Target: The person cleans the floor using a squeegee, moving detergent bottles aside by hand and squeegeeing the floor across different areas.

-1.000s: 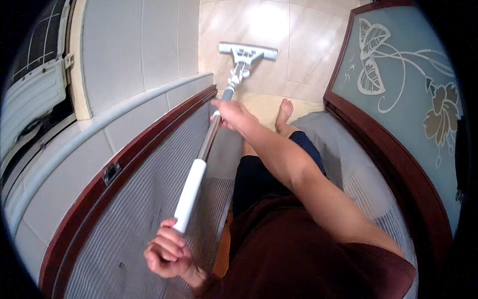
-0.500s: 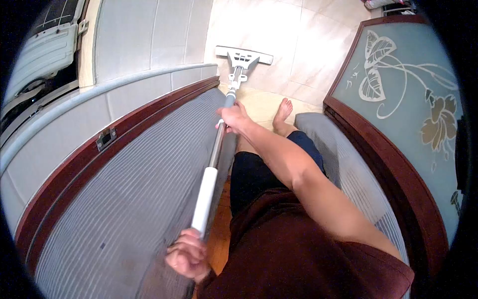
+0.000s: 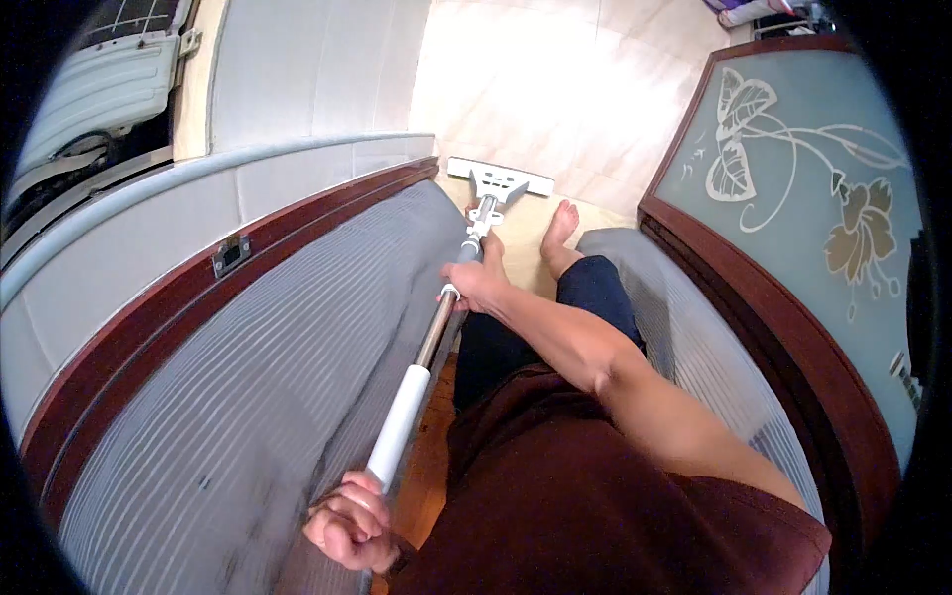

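Over on the right, a frosted glass panel (image 3: 793, 129) shows off pale leaves and a brownish flower (image 3: 861, 233), edged by a dark red frame (image 3: 769, 297). Grey striped cloth (image 3: 694, 307) hangs just inside it. Across to the left, more striped cloth (image 3: 268, 347) runs beside a dark red rail (image 3: 149, 317) with a metal plate (image 3: 232, 256). Upper left, there's a pale ribbed panel (image 3: 99, 94); top right, small items, too cut off to name.

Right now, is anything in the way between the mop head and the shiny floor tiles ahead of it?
Nothing visible stands between the mop head and the floor tiles ahead. The nearest bare foot is behind its right end, and the dark wooden rail ends to its left; both look clear of that path.
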Available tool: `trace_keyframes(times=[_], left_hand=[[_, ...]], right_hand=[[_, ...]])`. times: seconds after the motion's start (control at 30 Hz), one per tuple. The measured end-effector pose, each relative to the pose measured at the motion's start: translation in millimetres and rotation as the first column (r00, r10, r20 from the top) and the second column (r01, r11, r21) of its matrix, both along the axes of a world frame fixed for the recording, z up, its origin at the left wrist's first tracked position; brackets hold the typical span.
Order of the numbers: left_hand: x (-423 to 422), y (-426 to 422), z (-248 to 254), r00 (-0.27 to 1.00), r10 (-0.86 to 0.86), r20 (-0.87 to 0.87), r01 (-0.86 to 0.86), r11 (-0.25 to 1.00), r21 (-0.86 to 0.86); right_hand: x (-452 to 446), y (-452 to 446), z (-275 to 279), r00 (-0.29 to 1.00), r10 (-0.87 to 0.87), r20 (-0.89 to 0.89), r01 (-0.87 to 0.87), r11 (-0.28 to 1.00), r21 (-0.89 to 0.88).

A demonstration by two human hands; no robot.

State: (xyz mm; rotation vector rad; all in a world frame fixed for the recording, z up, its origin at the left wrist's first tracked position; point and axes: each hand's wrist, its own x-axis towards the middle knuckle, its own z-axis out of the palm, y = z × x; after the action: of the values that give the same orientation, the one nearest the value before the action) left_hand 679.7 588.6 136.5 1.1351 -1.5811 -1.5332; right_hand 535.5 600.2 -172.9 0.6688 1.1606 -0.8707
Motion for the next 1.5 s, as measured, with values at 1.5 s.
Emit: trace_keyframes(times=[1.5], left_hand=[[-55.4, -100.8, -68.0, 0.679, -0.554, -0.481, 0.72, 0.63, 0.291]], right_hand=[[-26.4, 101.4, -72.9, 0.516, -0.85, -0.101, 0.854, 0.503, 0.131]])
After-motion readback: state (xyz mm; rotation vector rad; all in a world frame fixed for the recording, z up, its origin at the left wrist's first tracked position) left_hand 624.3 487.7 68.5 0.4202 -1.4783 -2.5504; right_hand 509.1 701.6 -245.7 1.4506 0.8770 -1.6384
